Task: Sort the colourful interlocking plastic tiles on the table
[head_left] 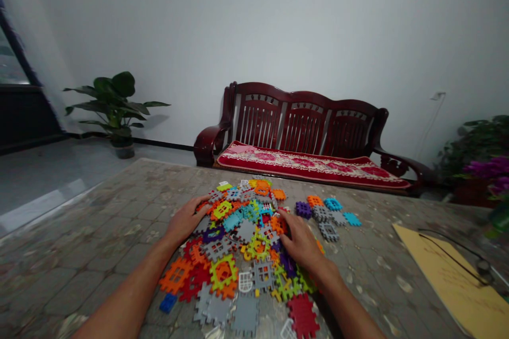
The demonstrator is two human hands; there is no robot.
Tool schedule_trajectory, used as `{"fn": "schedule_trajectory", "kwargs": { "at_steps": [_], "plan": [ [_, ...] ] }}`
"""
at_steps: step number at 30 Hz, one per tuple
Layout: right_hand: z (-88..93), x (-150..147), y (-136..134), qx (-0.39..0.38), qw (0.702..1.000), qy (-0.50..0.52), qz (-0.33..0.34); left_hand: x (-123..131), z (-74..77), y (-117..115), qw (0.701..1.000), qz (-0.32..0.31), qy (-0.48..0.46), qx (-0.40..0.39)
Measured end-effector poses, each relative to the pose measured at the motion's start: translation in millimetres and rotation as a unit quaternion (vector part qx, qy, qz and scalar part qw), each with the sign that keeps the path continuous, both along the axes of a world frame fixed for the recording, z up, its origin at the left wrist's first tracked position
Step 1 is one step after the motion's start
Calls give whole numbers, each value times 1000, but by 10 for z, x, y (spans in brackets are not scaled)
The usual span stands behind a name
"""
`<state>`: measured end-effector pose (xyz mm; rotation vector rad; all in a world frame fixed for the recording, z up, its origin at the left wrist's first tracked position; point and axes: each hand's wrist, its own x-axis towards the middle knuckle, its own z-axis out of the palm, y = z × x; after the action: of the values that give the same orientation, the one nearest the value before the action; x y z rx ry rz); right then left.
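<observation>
A heap of colourful interlocking plastic tiles (246, 231) lies on the table, in grey, orange, lime green, red, purple and turquoise. Against the heap's left side rests my left hand (186, 221), fingers stretched out towards its far edge. My right hand (301, 238) lies on the right side, thumb apart from the fingers and fingertips by an orange tile (278, 224). Neither hand visibly grips a tile. Nearest me are grey square tiles (245, 315), a dark red tile (303, 315), a white window piece (245, 282) and a small blue block (168, 303).
Right of the heap sits a smaller group of tiles (321, 213). A yellow sheet (449, 280) with a dark cable (449, 251) across it lies at the table's right. Behind the table (91, 254) stands a wooden bench (302, 122); a potted plant (115, 106) is back left.
</observation>
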<state>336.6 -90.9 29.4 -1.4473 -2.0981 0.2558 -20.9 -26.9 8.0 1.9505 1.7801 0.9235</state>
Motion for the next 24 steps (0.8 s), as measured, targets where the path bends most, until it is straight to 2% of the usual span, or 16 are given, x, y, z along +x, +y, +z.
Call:
{"fn": "schedule_trajectory", "kwargs": {
  "at_steps": [5, 9, 19, 24],
  "plan": [
    [0, 13, 16, -18, 1000, 5, -13, -11, -13, 1, 1000, 2, -5, 2],
    [31, 23, 12, -35, 999, -2, 5, -12, -17, -2, 1000, 5, -9, -1],
    [-15, 48, 22, -1, 999, 43, -6, -8, -9, 8, 1000, 4, -6, -5],
    [9, 203, 143, 0, 996, 78, -30, 3, 27, -1, 1000, 8, 2, -13]
  ]
}}
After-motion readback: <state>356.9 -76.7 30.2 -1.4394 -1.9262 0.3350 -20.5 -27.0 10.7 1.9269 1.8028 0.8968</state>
